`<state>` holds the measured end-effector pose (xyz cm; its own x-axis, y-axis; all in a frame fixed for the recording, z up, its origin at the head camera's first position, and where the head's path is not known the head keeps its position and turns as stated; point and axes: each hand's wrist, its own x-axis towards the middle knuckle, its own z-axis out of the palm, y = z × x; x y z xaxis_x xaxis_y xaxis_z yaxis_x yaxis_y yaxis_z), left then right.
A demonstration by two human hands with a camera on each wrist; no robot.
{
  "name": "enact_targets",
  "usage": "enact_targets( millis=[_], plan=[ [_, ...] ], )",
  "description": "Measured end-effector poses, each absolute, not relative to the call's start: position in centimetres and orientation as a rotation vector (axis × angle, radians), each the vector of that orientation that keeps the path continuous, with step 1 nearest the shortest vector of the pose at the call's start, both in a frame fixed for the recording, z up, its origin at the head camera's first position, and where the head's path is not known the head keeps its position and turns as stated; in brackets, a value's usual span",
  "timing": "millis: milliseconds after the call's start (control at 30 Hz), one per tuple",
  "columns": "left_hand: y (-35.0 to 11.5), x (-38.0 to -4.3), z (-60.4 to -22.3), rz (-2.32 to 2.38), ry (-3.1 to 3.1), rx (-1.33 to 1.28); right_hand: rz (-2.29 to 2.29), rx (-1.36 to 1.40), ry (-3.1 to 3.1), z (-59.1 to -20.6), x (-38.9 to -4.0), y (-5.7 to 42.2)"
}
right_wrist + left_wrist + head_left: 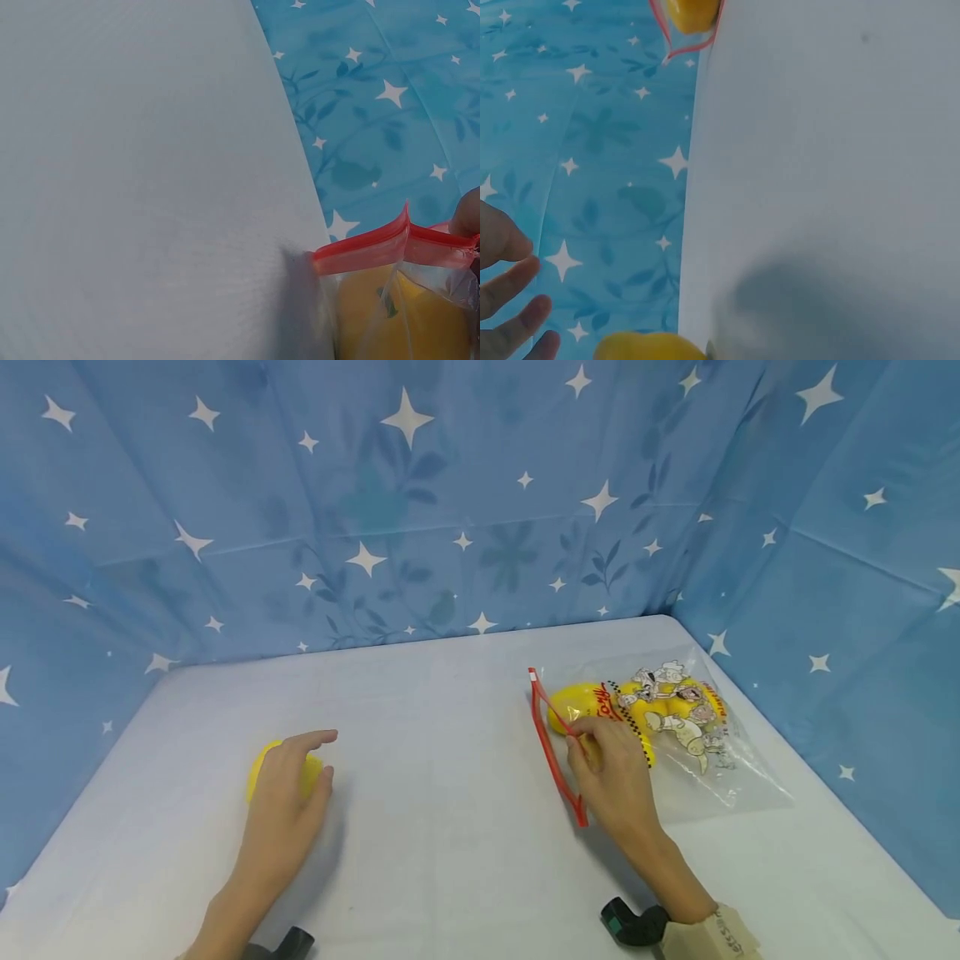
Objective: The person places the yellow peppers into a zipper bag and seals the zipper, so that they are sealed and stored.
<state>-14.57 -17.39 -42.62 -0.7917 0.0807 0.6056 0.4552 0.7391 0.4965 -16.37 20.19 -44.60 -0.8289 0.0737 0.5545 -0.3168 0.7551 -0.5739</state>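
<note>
At the left of the table a smooth yellow fruit-like piece shows partly behind my left hand. That hand is over it with thumb and forefinger spread apart. In the left wrist view the fingers lie left of the yellow piece, with a gap between. On the right, my right hand pinches the red zip edge of a clear printed zip bag. The bag's mouth gapes, and several yellow pieces lie inside. One yellow piece near the opening has a green spot.
A white-covered table spreads between the hands. Blue star-patterned cloth hangs along its back and sides. Black wrist devices sit at both wrists, and a light sleeve covers the right forearm.
</note>
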Motion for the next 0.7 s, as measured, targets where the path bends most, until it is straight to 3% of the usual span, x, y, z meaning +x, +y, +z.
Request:
enact_targets(
  millis=[267,700],
  plan=[
    [-19.0,-14.8,-42.4,-0.739,-2.363,-0.376,0.923,0.159,-2.403,-44.5,-16.2,20.1],
    [-21.4,-15.2,-43.5,-0.598,-2.634,-0.102,0.935,0.154,-2.414,-44.6,-16.2,20.1]
  ],
)
